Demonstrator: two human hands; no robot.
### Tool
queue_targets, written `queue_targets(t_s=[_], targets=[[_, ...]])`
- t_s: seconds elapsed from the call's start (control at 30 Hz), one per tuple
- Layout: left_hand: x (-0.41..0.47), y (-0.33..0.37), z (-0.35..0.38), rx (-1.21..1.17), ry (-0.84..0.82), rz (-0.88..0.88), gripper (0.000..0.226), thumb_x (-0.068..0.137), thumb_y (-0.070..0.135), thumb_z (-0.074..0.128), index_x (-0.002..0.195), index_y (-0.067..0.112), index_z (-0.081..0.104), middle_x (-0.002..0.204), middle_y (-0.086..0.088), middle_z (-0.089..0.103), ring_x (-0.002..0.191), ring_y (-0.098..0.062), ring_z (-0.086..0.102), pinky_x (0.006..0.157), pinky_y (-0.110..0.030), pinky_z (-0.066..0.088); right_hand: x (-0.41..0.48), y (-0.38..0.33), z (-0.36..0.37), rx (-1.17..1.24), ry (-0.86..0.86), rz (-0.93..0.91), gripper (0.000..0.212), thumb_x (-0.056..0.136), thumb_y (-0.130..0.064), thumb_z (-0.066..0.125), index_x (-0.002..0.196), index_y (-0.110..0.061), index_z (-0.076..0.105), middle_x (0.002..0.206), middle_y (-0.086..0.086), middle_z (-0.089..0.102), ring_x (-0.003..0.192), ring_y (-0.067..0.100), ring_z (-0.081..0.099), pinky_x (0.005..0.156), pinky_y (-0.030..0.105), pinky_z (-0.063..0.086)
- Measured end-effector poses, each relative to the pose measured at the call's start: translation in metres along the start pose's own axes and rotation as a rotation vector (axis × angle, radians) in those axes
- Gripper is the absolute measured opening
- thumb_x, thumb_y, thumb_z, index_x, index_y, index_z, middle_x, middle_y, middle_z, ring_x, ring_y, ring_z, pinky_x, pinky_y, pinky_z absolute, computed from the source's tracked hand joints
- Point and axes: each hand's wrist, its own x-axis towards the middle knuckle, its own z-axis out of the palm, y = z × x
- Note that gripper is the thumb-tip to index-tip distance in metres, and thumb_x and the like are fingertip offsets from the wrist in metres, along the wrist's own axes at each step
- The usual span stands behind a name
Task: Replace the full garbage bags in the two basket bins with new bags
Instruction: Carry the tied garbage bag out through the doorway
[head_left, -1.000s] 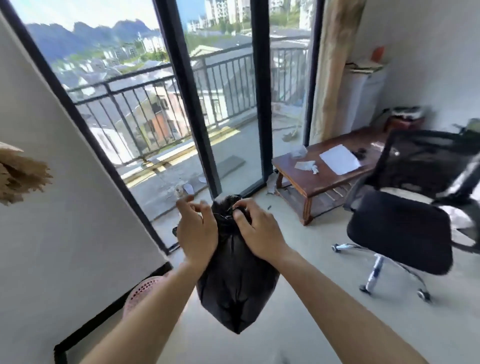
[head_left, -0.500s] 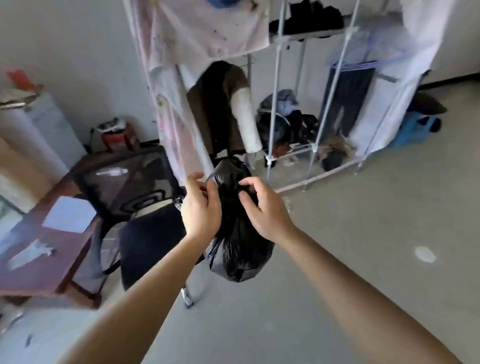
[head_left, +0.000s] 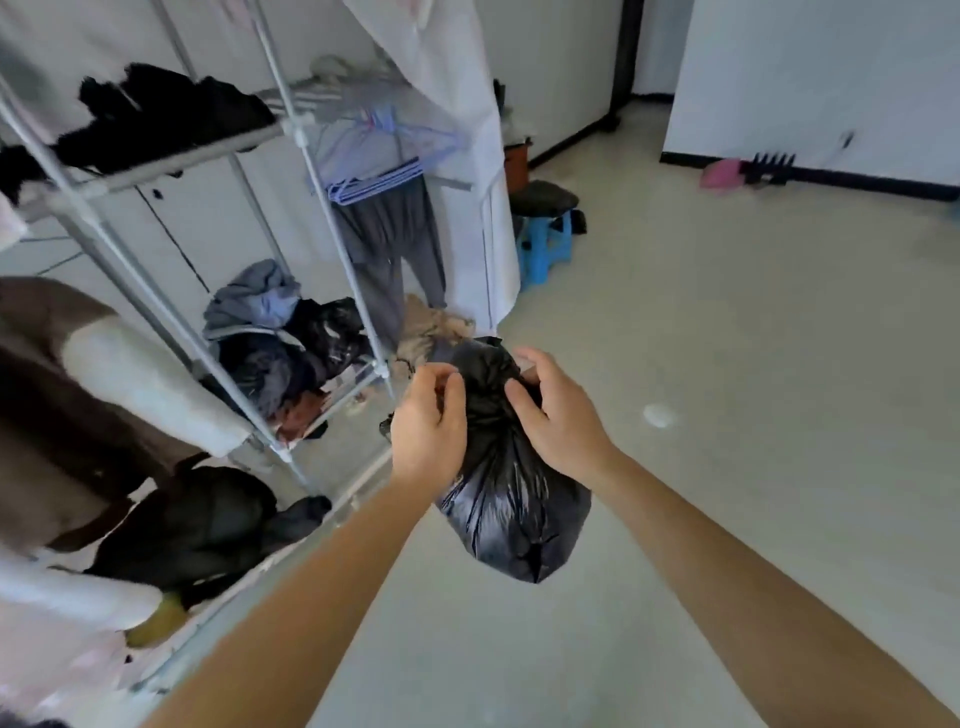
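A full black garbage bag (head_left: 511, 499) hangs in the air in front of me, its top gathered into a bunch. My left hand (head_left: 428, 426) pinches the bunched neck from the left. My right hand (head_left: 558, 415) grips the same neck from the right, fingers curled over the plastic. The bag's bulging bottom hangs free well above the floor. No basket bin shows in this view.
A metal-framed fabric wardrobe (head_left: 311, 156) full of clothes stands at left, with dark clothes heaped at its foot. A blue stool (head_left: 545, 244) stands beyond it. A pink dustpan and dark brush (head_left: 743, 171) lie by the far wall. Pale bare floor (head_left: 753, 364) stretches to the right.
The view has swung right, from the balcony window and chair past the wardrobe to the open room. Both hands have kept hold of the bag's neck throughout.
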Motion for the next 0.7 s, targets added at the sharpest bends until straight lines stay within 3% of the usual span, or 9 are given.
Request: queue_targets(t_s=[0.2,0.47,0.6,0.7], targets=[[0.147,-0.016,0.092,-0.084,-0.054,0.071,0.018,0.101,0.030,0.048,0.104,0.019,0.061,0.098,0.002,0.061,0.091,-0.012,0.058,0.081,-0.026,0.045,0.147,0.077,-0.027,-0.072,0.031,0.004,0.046,0.101,-0.031,0.049,0.145,-0.017,0.041,0.125,0.000,0.061,0.114,0.012,0.056,0.097,0.027,0.043],[0.371,-0.041,0.203,-0.226,-0.123,0.018,0.013,0.094,0.022,0.060,0.107,0.018,0.059,0.095,0.001,0.062,0.084,-0.006,0.058,0.076,-0.021,0.047,0.367,0.179,-0.048,-0.155,0.027,0.034,0.051,0.101,-0.033,0.047,0.149,-0.020,0.035,0.121,-0.002,0.062,0.112,0.011,0.057,0.098,0.032,0.045],[0.491,-0.019,0.269,-0.248,-0.192,0.080,0.016,0.093,0.033,0.054,0.106,0.024,0.058,0.100,0.005,0.063,0.091,-0.009,0.061,0.084,-0.030,0.051,0.472,0.219,-0.089,-0.186,0.111,0.056,0.052,0.102,-0.030,0.049,0.150,-0.019,0.034,0.115,-0.004,0.060,0.106,0.007,0.054,0.090,0.019,0.036],[0.563,0.003,0.325,-0.287,-0.254,0.115,0.020,0.093,0.032,0.047,0.106,0.023,0.059,0.100,0.006,0.064,0.093,-0.008,0.061,0.085,-0.028,0.050,0.538,0.265,-0.122,-0.174,0.200,0.089,0.052,0.102,-0.032,0.047,0.151,-0.021,0.033,0.123,-0.001,0.060,0.114,0.009,0.054,0.097,0.025,0.040]])
